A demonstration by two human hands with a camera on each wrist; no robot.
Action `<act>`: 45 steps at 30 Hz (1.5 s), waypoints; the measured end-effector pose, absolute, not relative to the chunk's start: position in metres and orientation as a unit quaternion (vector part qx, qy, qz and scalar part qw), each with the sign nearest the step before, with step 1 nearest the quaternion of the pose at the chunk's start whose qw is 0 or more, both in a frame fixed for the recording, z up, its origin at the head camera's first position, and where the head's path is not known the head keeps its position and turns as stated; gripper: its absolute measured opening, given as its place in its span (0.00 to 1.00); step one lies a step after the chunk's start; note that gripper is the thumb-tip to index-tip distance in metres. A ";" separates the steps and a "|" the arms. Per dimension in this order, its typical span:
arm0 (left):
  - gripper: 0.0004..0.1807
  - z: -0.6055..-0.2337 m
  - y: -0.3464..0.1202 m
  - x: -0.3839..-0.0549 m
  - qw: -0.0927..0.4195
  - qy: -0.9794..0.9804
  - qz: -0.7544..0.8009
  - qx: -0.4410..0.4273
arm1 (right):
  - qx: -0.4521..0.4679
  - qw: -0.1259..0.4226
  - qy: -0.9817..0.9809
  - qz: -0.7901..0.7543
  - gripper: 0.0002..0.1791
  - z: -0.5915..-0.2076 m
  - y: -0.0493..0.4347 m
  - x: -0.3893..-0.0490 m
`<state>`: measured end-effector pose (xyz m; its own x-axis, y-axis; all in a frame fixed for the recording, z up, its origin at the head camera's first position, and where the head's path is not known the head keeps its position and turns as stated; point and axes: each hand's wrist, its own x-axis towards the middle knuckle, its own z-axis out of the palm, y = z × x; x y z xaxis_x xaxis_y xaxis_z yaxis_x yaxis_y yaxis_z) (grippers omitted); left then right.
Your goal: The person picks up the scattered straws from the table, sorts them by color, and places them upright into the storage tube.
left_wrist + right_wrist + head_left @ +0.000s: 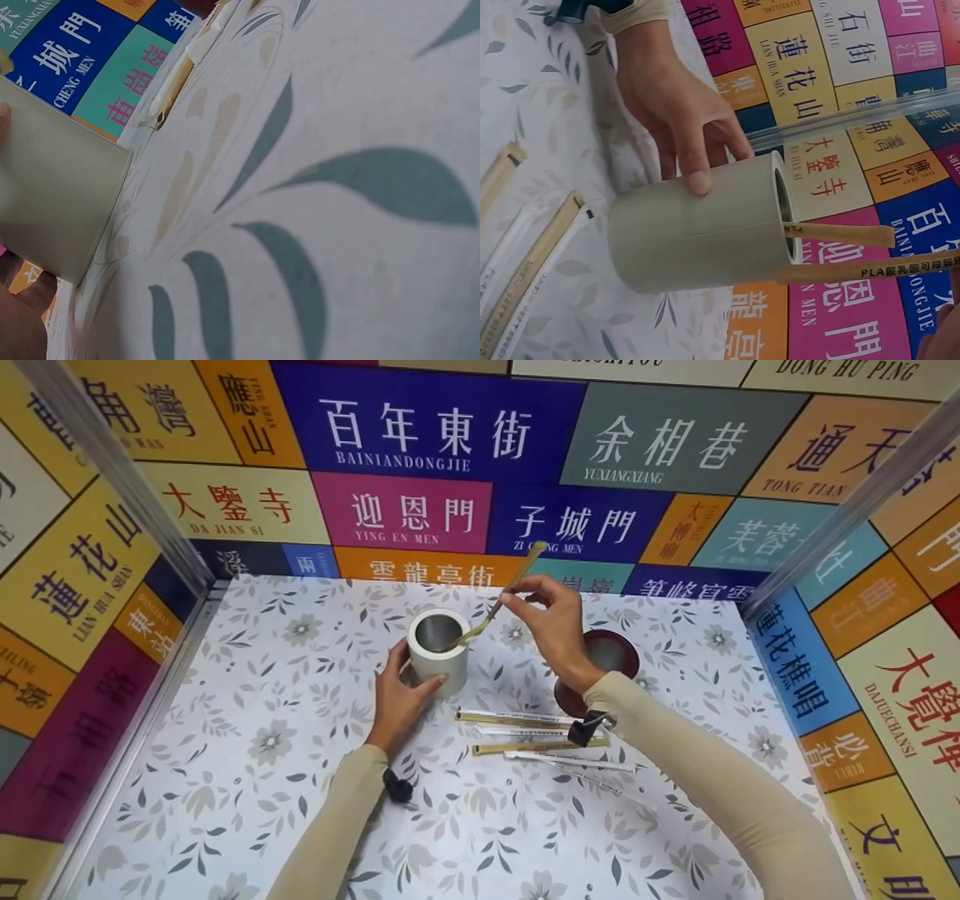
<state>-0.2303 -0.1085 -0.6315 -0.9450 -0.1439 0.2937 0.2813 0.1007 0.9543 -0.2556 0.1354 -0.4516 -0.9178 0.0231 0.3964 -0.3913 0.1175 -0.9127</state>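
Observation:
My left hand (401, 697) grips a pale grey-green cylindrical cup (439, 671) by its side, thumb across the front and fingers round the far side. The cup stands upright on the table; its pale wall fills the left edge of the left wrist view. Up and right of its mouth, my right hand (551, 622) pinches a long brown paper-wrapped straw (525, 571). Its lower end slants down to the cup's rim. In the right wrist view, a short brown strip (847, 234) sticks out of the mouth, and the printed brown straw (870, 270) runs alongside it.
Several white and brown wrapped straws (517, 718) lie on the floral cloth (270, 742) in front of the right forearm. A dark red cup (626, 649) stands partly behind the right wrist. Printed panels (435, 435) wall the table at the back and sides.

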 end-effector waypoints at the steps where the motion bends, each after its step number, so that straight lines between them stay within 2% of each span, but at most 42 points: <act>1: 0.51 -0.631 -0.109 -0.230 0.159 -0.726 -0.667 -0.048 | 0.122 0.165 -0.725 0.657 0.09 -0.450 0.134 -0.256; 7: 0.51 -0.630 -0.109 -0.228 0.158 -0.731 -0.662 -0.053 | 0.133 0.196 -0.691 0.683 0.09 -0.449 0.126 -0.256; 11: 0.51 -0.629 -0.108 -0.229 0.156 -0.730 -0.663 -0.056 | 0.132 0.197 -0.679 0.695 0.08 -0.454 0.120 -0.255; 20: 0.51 -0.632 -0.107 -0.229 0.155 -0.723 -0.671 -0.054 | 0.101 0.129 -0.691 0.704 0.07 -0.491 0.106 -0.254; 26: 0.51 -0.632 -0.105 -0.228 0.153 -0.716 -0.679 -0.053 | 0.124 0.087 -0.712 0.685 0.09 -0.506 0.108 -0.250; 37: 0.51 -0.632 -0.107 -0.229 0.154 -0.724 -0.671 -0.043 | 0.133 0.060 -0.762 0.631 0.14 -0.521 0.133 -0.236; 45: 0.51 -0.632 -0.109 -0.229 0.152 -0.726 -0.669 -0.048 | 0.150 0.018 -0.792 0.592 0.12 -0.544 0.158 -0.210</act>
<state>-0.2294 -0.1089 -0.6323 -0.9493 -0.1327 0.2851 0.2733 0.1003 0.9567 -0.2104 0.1581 -0.5441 -0.9543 -0.2158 0.2065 -0.2590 0.2538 -0.9319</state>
